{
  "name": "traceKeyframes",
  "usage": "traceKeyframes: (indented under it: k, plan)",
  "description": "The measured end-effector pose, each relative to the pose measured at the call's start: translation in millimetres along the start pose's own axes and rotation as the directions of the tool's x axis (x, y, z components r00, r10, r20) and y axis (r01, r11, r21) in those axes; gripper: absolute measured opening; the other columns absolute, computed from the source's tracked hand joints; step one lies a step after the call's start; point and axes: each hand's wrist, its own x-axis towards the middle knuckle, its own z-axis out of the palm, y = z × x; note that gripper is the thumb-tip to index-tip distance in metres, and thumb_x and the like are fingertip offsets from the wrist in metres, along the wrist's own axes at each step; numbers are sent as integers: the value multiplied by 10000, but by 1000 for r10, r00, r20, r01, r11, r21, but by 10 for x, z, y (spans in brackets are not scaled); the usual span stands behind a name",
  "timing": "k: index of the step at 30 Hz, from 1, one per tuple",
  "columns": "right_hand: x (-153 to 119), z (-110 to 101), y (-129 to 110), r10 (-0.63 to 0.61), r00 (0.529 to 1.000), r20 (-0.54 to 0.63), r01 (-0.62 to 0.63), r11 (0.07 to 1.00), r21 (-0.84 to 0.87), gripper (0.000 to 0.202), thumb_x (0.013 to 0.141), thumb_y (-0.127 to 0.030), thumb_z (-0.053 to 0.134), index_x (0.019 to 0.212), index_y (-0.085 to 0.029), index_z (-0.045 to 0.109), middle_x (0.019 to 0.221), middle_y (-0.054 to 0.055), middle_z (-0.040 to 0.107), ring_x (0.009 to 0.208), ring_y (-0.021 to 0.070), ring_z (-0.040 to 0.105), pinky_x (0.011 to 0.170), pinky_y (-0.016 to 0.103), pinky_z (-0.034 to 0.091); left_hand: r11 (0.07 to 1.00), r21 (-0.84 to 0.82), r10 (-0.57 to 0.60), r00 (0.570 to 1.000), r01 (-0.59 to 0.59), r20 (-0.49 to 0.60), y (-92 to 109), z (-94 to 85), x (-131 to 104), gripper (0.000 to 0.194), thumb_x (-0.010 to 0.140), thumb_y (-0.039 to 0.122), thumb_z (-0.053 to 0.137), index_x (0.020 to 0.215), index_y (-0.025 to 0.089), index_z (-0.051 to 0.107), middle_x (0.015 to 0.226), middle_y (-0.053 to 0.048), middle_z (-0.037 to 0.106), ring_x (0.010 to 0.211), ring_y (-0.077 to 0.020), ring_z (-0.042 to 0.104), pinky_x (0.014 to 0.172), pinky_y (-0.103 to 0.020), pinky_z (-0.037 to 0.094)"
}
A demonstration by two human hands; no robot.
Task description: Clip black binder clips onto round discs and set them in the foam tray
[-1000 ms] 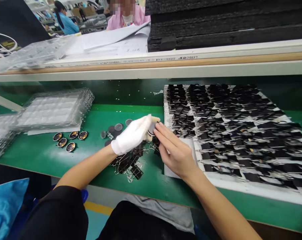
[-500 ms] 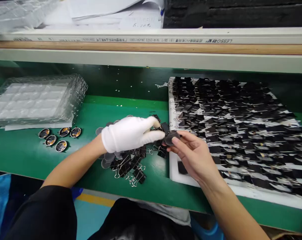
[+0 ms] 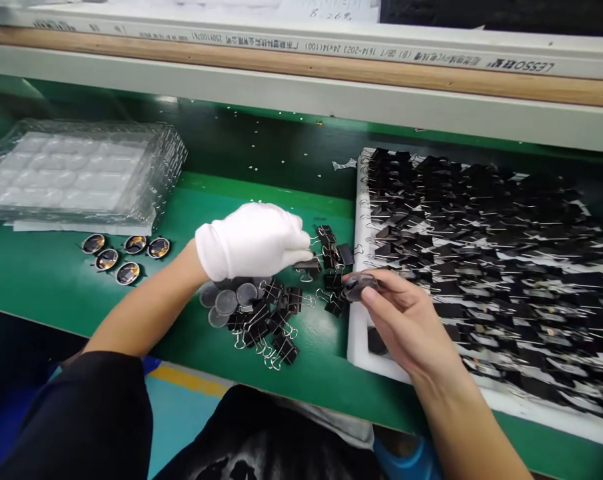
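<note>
My left hand, in a white glove, is above the green bench with its fingers pressed around a black binder clip. My bare right hand pinches a dark round disc at the left edge of the white tray. Loose black binder clips with silver wire handles lie below my left hand, and several more sit between the two hands. Grey round discs lie beside the pile, partly under the glove.
Rows of black clips fill the white tray on the right. Several round dark lenses in metal rims lie at the left, in front of stacked clear plastic trays. A shelf edge crosses above the bench.
My left hand has drawn away from my right hand, opening a gap between them, and now has a clip at its fingertips. The disc stays in my right hand. The camera view has shifted.
</note>
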Motion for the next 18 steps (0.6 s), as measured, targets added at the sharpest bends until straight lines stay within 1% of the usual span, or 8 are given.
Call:
traceKeyframes:
  k: [3,5,6,9,11,14,16,18]
  plan:
    - [-17,-13,39,-119,986,119,125,991,-43,145,869,-277,789,1006,-323,803,1287,30,688,1218,184,636,1018,286,525,962,-271,-76,978,21,-194,96,10,41,320,978,368,568,755,196,719,692,10,637,612,-116,549,586,-268,333]
    - [-19,-3,46,-160,981,110,162,987,-3,165,881,-270,772,1031,-337,795,1385,27,634,1289,214,604,1109,364,478,900,-436,-161,947,25,-277,212,50,93,358,971,339,569,669,175,670,632,25,599,586,-98,513,594,-250,354]
    - [-19,6,42,-167,983,82,166,986,18,172,883,-275,770,1040,-343,791,1417,24,615,1288,219,607,1133,395,460,862,-505,-216,933,44,-289,271,73,116,383,969,330,564,630,168,637,605,30,576,574,-94,496,590,-244,357]
    - [-18,40,11,-140,990,33,137,988,76,151,868,-303,784,1014,-343,791,1435,19,615,1270,227,618,1163,448,432,746,-656,-338,914,114,-226,400,112,152,405,972,345,544,613,165,601,607,31,571,592,-94,495,593,-234,374]
    - [-19,51,-14,-114,993,34,110,988,112,119,849,-328,802,967,-339,797,1292,25,704,1171,218,667,1114,439,482,707,-693,-349,922,143,-166,426,99,148,399,975,364,529,636,169,607,622,31,574,608,-95,495,605,-235,379]
    - [-30,20,-56,-121,992,24,118,988,96,129,823,-336,827,950,-339,803,996,16,762,896,172,706,892,344,588,711,-692,-234,971,129,-59,392,31,120,464,1005,380,442,608,176,570,570,36,521,565,-92,448,622,-249,374]
    - [-43,-26,-98,-143,988,57,141,990,28,139,819,-306,828,956,-325,809,920,19,752,822,162,690,778,301,589,696,-711,-109,993,105,39,362,-13,99,515,1019,394,374,568,182,504,532,37,457,526,-91,392,595,-260,355]
    - [-57,-69,-152,-147,982,122,155,987,-52,123,823,-276,819,943,-306,814,909,34,746,807,167,687,710,282,576,695,-709,-53,992,119,114,359,-32,82,543,986,468,425,520,191,394,501,43,349,499,-91,307,532,-273,293]
